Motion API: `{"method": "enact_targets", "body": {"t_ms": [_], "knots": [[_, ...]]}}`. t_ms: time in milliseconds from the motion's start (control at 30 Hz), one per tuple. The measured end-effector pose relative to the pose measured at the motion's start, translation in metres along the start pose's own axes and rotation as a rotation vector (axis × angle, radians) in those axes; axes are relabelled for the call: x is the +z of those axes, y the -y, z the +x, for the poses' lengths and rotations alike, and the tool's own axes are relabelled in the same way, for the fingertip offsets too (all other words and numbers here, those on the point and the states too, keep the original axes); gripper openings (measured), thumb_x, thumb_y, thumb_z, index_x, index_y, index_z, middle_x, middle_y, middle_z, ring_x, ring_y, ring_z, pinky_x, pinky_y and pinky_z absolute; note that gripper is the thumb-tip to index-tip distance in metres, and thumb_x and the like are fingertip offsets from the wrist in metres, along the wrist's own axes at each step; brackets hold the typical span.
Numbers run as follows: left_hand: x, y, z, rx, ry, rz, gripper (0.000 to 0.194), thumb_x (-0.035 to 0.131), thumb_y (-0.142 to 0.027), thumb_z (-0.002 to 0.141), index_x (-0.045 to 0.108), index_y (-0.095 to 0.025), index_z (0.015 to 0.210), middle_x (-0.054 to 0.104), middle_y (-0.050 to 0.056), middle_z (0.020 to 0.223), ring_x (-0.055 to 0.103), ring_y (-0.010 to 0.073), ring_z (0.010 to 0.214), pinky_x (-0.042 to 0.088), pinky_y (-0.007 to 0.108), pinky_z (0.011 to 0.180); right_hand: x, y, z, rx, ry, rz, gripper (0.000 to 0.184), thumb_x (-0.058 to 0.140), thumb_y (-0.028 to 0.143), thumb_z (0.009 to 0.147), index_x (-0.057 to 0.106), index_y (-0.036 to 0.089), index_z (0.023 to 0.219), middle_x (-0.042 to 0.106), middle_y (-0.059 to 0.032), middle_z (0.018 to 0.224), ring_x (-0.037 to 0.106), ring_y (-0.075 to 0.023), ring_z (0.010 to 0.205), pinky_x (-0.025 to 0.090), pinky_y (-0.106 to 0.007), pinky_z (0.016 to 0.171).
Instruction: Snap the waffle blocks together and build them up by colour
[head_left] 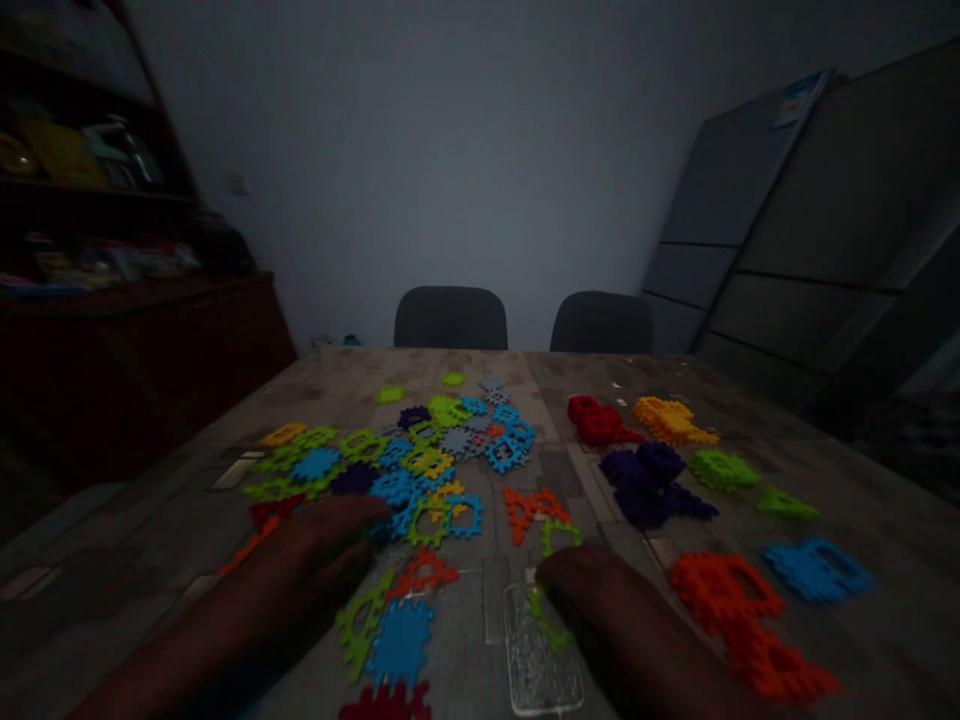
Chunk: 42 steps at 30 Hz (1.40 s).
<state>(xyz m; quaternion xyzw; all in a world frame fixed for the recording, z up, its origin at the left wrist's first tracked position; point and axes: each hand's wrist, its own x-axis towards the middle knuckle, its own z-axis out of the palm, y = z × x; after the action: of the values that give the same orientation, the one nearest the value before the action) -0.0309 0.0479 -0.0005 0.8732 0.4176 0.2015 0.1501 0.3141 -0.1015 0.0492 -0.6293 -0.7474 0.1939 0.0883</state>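
The room is dark. My left hand [322, 550] lies on the table with fingers stretched toward a spread of flat toothed plastic pieces [420, 460] in blue, green, yellow and purple. A red piece [274, 512] lies beside its fingers. My right hand [592, 590] rests on the table with its fingers curled over something near a green piece [559, 535]; what it holds is too dark to make out. A blue piece [401, 640] and a green one [358, 625] lie between my forearms.
Sorted heaps sit on the right: red [596, 422], yellow [671, 420], purple [652, 480], green [721, 468], blue [816, 570], orange [742, 610]. Two dark chairs [450, 318] stand at the far edge. A shelf cabinet [112, 300] is left, grey panels [810, 230] right.
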Motion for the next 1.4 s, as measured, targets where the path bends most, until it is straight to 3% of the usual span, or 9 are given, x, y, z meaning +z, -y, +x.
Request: {"method": "enact_targets", "body": {"t_ms": [167,267,400,533,667,767,1000,1133,1400], "knots": [[-0.006,-0.004,0.004,-0.066,-0.048,0.013,0.050,0.050,-0.053,0.095,0.067,-0.022,0.130,0.066,0.013,0.137,0.063,0.0339,0.124,0.048,0.050,0.109,0.020,-0.026,-0.003,-0.082,-0.028,0.071,0.045,0.051,0.004,0.085,0.068,0.026,0.121,0.069,-0.0085,0.129,0.066,-0.0270,0.113,0.053,-0.038,0.094],[-0.001,-0.008,0.000,-0.072,0.011,0.014,0.049,0.054,-0.048,0.093,0.063,-0.024,0.135,0.064,0.011,0.140,0.060,0.0326,0.128,0.046,0.049,0.111,0.033,-0.042,-0.005,-0.178,-0.070,0.143,0.049,0.054,0.013,0.090,0.061,0.031,0.136,0.062,-0.0073,0.142,0.061,-0.0281,0.125,0.051,-0.041,0.102],[0.003,-0.022,-0.001,-0.026,0.055,-0.023,0.038,0.052,-0.041,0.097,0.065,-0.029,0.131,0.067,0.007,0.136,0.063,0.0304,0.124,0.048,0.046,0.109,0.029,-0.050,-0.002,-0.136,-0.114,0.163,0.044,0.052,0.019,0.094,0.063,0.032,0.134,0.065,-0.0056,0.139,0.063,-0.0267,0.122,0.051,-0.044,0.102],[-0.005,-0.035,0.000,0.064,0.084,-0.038,0.034,0.048,-0.035,0.099,0.068,-0.026,0.125,0.071,0.008,0.128,0.065,0.0275,0.118,0.050,0.043,0.105,0.013,-0.045,0.005,-0.065,-0.170,0.095,0.042,0.047,0.017,0.091,0.070,0.023,0.124,0.072,-0.0111,0.127,0.068,-0.0293,0.114,0.053,-0.046,0.099],[-0.015,-0.041,-0.006,0.122,0.308,-0.107,0.032,0.052,-0.025,0.096,0.067,-0.028,0.125,0.070,0.006,0.128,0.064,0.0246,0.118,0.049,0.040,0.105,0.010,-0.038,0.005,-0.028,-0.180,0.072,0.041,0.041,0.022,0.096,0.069,0.021,0.125,0.073,-0.0138,0.124,0.069,-0.0297,0.110,0.054,-0.047,0.095],[-0.018,-0.044,-0.012,0.087,0.407,-0.120,0.046,0.062,-0.021,0.088,0.061,-0.032,0.133,0.062,0.003,0.141,0.057,0.0258,0.128,0.044,0.042,0.111,0.011,-0.032,0.000,-0.039,-0.133,0.062,0.037,0.047,0.027,0.097,0.067,0.020,0.128,0.072,-0.0139,0.122,0.068,-0.0293,0.109,0.055,-0.046,0.093],[-0.018,-0.052,-0.015,-0.040,0.353,0.039,0.053,0.067,-0.029,0.085,0.059,-0.035,0.137,0.060,0.005,0.138,0.059,0.0313,0.124,0.047,0.045,0.106,0.021,-0.012,-0.008,-0.015,0.008,-0.064,0.068,0.073,0.028,0.082,0.052,0.021,0.147,0.054,-0.0181,0.146,0.051,-0.0383,0.132,0.046,-0.053,0.105],[-0.014,-0.050,-0.017,-0.089,0.366,0.116,0.055,0.068,-0.031,0.082,0.059,-0.034,0.136,0.060,0.007,0.139,0.060,0.0335,0.122,0.048,0.048,0.104,0.029,-0.004,0.000,0.002,0.151,-0.099,0.080,0.079,0.021,0.074,0.049,0.020,0.148,0.055,-0.0190,0.143,0.053,-0.0379,0.128,0.045,-0.053,0.105],[-0.014,-0.057,-0.018,-0.110,0.462,0.063,0.054,0.065,-0.023,0.080,0.058,-0.029,0.133,0.059,0.007,0.138,0.058,0.0298,0.124,0.046,0.045,0.106,0.041,-0.018,-0.001,-0.162,0.044,0.002,0.078,0.073,0.007,0.070,0.052,0.028,0.142,0.061,-0.0123,0.136,0.060,-0.0309,0.118,0.051,-0.044,0.099]]}}
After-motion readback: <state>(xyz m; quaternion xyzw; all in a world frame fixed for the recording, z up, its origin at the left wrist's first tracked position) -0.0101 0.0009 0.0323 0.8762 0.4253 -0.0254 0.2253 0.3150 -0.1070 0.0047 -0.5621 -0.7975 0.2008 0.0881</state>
